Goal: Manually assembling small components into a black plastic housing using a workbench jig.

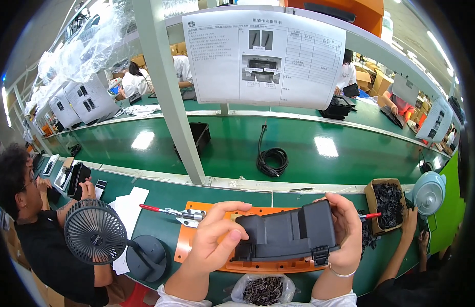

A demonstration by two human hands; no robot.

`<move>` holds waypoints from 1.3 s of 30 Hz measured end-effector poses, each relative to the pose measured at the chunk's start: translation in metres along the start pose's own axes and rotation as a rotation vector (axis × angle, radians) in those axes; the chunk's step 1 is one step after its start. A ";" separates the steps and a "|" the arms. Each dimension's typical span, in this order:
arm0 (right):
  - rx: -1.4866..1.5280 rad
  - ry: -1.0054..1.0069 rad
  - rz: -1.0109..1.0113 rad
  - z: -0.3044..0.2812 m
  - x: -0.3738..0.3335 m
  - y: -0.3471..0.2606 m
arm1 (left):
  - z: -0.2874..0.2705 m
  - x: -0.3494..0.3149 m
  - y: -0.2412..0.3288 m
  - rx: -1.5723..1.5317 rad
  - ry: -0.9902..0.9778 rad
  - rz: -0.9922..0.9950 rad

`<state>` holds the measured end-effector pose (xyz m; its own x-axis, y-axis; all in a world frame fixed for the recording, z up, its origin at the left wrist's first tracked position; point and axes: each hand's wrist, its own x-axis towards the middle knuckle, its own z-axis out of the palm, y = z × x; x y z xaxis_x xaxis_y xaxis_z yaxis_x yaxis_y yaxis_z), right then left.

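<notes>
Beyond the belt (227,148): ceiling lights (438,47), people (136,83) in white, stacked boxes (383,82).
Belt: glossy green, bearing a black bin (202,134) and a coiled cable (273,162).
Bench (166,194): green top, with an orange plate (184,241) and a fan (96,233).
Case (291,230): black, tilted over the plate; right hand (347,230) gripping its right end, left hand (212,240) half-curled at its left; I cannot tell if that one grips.
Carton (372,204): loose black parts (390,202), right of the plate.
Bag (239,287): small dark pieces (263,290), just this side of the plate.
</notes>
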<state>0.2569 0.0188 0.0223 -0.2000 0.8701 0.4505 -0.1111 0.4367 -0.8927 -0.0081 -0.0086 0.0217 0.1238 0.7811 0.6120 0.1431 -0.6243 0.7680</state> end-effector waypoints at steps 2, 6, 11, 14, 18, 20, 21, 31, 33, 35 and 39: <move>-0.019 0.002 -0.004 -0.002 -0.001 0.001 | 0.002 0.000 -0.002 0.007 -0.034 -0.038; -0.052 -0.013 -0.020 0.000 0.000 -0.001 | 0.003 -0.003 -0.005 0.025 -0.050 -0.026; -0.055 0.002 -0.017 -0.002 -0.001 0.002 | 0.003 -0.001 -0.009 0.043 -0.065 0.009; -0.054 -0.002 -0.018 -0.002 0.000 0.002 | 0.005 -0.002 -0.006 -0.010 -0.030 -0.029; -0.118 -0.019 -0.040 -0.002 0.004 0.002 | 0.000 0.001 -0.006 -0.007 0.005 0.033; -0.159 0.011 -0.039 -0.003 0.002 0.003 | 0.000 0.001 -0.004 -0.046 0.028 0.053; -0.198 0.039 -0.039 -0.003 0.002 0.003 | 0.000 0.001 -0.005 -0.047 0.027 0.053; -0.122 0.118 -0.018 0.005 0.003 -0.004 | -0.001 -0.002 -0.008 -0.035 -0.014 0.055; -0.113 0.104 -0.034 0.005 0.004 -0.004 | -0.002 -0.002 -0.006 -0.034 -0.016 0.058; -0.115 0.102 -0.034 0.005 0.004 -0.003 | -0.003 -0.001 -0.004 0.027 -0.038 0.049; -0.114 0.124 -0.019 0.006 0.004 -0.004 | -0.003 0.002 -0.002 0.178 -0.118 0.032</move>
<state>0.2502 0.0193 0.0280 -0.0760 0.8801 0.4686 -0.0013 0.4699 -0.8827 -0.0110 -0.0052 0.0219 0.2434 0.7612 0.6012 0.3071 -0.6484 0.6966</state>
